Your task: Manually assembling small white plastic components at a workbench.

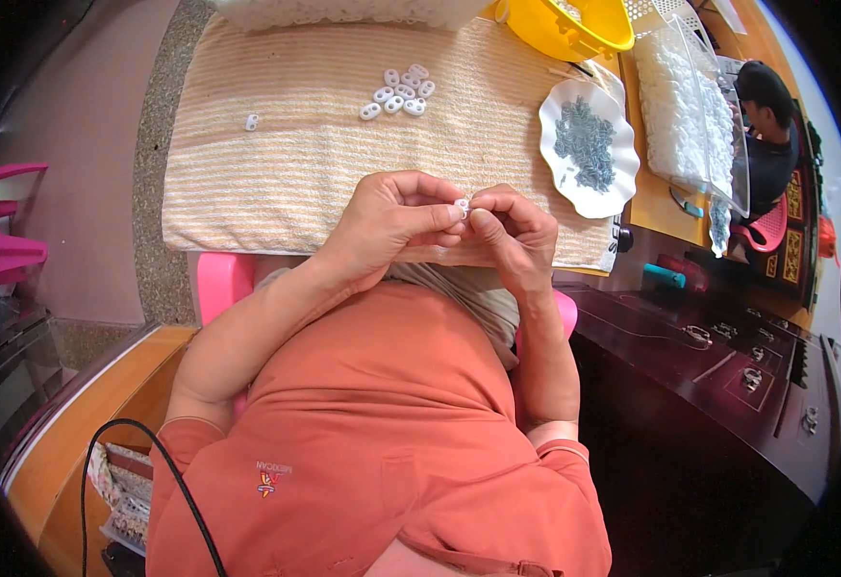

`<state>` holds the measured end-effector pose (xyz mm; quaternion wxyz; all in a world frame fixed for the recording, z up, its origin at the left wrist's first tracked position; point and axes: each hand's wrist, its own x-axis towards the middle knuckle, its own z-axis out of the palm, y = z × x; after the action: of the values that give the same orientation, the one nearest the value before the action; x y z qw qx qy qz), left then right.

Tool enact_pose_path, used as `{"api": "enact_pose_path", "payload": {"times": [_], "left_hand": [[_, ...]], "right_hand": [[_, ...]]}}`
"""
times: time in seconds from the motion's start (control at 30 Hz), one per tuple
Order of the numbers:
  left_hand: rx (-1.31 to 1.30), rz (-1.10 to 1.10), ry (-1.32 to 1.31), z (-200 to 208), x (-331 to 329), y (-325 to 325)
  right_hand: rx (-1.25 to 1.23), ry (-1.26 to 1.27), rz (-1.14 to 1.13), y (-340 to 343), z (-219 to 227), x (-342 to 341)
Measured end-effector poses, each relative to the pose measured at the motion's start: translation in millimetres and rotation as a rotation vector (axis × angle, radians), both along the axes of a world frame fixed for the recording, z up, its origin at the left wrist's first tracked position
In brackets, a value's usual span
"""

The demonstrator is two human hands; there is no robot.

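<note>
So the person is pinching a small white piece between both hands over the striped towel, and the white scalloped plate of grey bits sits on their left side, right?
Not quite. The white scalloped plate of small grey parts lies to the person's right, not left, as the head view shows. The rest holds: the left hand and right hand pinch a small white piece between them over the striped towel.

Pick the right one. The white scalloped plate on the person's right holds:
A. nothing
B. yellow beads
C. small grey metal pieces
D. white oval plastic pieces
C: the white scalloped plate carries a heap of small grey metal pieces, while the white oval pieces lie on the striped towel.
</note>
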<state>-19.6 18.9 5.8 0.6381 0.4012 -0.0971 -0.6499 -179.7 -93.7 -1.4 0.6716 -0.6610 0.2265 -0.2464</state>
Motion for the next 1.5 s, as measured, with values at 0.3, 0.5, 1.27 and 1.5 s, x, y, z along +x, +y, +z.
{"api": "enact_pose_path", "payload": {"times": [0.3, 0.5, 1.27, 1.5], "left_hand": [[-0.009, 0.015, -0.03, -1.0, -2.9, 1.4], [-0.011, 0.022, -0.071, -3.1, -4.6, 0.6], [-0.03, 0.058, -0.081, -3.2, -7.6, 0.7], [-0.061, 0.064, -0.083, -4.9, -9.3, 0.7]], "right_hand": [[-0.099, 0.02, -0.017, 0.6, -0.9, 1.8], [-0.098, 0.016, -0.014, 0.3, -0.4, 2.9], [-0.154, 0.066, -0.018, 5.0, 3.4, 4.7], [-0.14, 0.054, 0.006, 4.3, 7.0, 6.0]]}}
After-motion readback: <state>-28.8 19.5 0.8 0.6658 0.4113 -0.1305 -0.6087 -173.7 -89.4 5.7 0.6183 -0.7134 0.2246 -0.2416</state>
